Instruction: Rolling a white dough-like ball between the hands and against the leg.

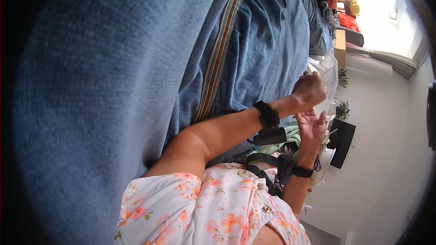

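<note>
My left hand (pixel 310 88) is curled into a loose fist and blurred, with its back towards me. No object shows in it. Just beyond it lies a clear plastic bag or sheet (pixel 328 71); whether they touch, I cannot tell. My right hand (pixel 311 127) is turned palm towards me, thumb apart and holding nothing visible. Its fingertips are close to my left wrist and partly hidden. A black strap (pixel 267 114) with a small black box (pixel 270 137) circles my left forearm. Another black band (pixel 302 172) is on my right wrist.
Blue fabric with a brown-and-grey trim band (pixel 218 61) covers the couch-like seat. Beyond are a green cloth (pixel 292 134), a dark screen (pixel 342 143), potted plants (pixel 343 109), a cardboard box (pixel 340 46) and a red plastic bag (pixel 349 22) near a bright window. The scene appears sideways.
</note>
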Motion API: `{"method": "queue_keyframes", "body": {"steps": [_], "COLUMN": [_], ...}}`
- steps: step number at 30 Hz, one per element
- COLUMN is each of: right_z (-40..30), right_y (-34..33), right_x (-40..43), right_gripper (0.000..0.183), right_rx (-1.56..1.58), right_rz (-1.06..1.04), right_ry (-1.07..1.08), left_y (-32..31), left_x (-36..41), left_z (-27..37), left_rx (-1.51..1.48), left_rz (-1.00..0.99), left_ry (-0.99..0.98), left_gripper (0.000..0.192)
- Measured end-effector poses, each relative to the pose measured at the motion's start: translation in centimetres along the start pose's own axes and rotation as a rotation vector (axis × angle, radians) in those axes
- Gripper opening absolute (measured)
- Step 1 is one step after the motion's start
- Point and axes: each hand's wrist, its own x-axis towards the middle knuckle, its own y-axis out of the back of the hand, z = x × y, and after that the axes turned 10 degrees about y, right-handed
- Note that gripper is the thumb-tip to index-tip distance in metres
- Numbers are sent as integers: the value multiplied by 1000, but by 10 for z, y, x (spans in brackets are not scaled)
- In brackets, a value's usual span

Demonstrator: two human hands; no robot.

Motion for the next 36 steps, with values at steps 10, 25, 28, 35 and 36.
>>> {"method": "queue_keyframes", "body": {"steps": [10,25,28,35,36], "right_z": [22,-15,-12,22,24], "right_y": [4,-44,-20,-7,-10], "right_x": [-6,-7,0,-6,-8], "right_gripper": [43,59,57,55,53], "right_rx": [-413,-259,-164,-40,-30], "right_rz": [-230,-148,-113,-92,-101], "right_ry": [184,357,196,-35,-32], "left_y": [68,87,78,32,45], "left_x": [-22,8,5,-18,-17], "left_z": [47,34,28,21,32], "left_rx": [-12,-391,-193,110,-36], "left_rz": [-392,-274,-189,-41,-177], "left_ry": [-76,550,380,-231,-74], "left_gripper": [30,42,41,34,34]}}
